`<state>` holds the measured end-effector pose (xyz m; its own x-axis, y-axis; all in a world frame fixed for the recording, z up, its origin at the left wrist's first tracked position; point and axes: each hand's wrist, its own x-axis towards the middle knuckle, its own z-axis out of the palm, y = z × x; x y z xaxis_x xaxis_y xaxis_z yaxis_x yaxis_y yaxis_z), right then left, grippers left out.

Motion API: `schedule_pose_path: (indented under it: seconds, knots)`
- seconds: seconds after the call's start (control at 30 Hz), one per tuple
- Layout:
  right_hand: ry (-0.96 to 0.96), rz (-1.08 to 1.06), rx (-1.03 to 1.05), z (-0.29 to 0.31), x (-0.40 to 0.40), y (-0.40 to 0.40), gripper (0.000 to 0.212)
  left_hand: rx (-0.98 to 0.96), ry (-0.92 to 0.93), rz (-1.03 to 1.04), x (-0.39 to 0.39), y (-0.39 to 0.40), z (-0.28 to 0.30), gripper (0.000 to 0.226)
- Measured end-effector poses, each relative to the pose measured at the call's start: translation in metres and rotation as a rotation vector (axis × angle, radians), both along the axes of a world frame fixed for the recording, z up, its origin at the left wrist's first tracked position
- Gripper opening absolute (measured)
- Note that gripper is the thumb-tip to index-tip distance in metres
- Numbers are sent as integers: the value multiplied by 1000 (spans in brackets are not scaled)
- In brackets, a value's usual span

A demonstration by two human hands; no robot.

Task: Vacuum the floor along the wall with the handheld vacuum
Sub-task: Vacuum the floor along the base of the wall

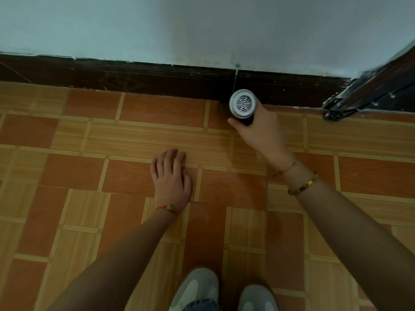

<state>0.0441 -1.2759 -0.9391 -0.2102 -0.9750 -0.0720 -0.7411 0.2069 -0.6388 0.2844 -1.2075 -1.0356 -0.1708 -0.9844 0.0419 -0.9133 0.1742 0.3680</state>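
My right hand (261, 129) grips the handheld vacuum (242, 104), a dark cylinder whose round white vented end faces up at me. It stands nose-down on the orange tiled floor (157, 108), right against the dark skirting board (134, 79) at the foot of the pale wall (202, 28). The vacuum's nozzle is hidden under its body. My left hand (171, 178) rests flat on the floor tiles, fingers straight, well short of the wall and to the left of the vacuum.
A dark door frame or door edge (368, 95) slants in at the right, its foot touching the floor just right of the vacuum. My two grey shoes (226, 290) stand at the bottom middle. Tiled floor stretches along the skirting to the left.
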Motion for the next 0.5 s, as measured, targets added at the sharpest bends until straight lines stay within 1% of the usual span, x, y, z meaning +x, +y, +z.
schedule_pose_path:
  seconds: [0.17,0.5]
  knots:
    - [-25,-87,-18,2,-21,10,67,-4,1,4,-1,0,-1,47]
    - [11,52,-11,-1,16,-18,66,-18,-3,5,0,0,-2,47]
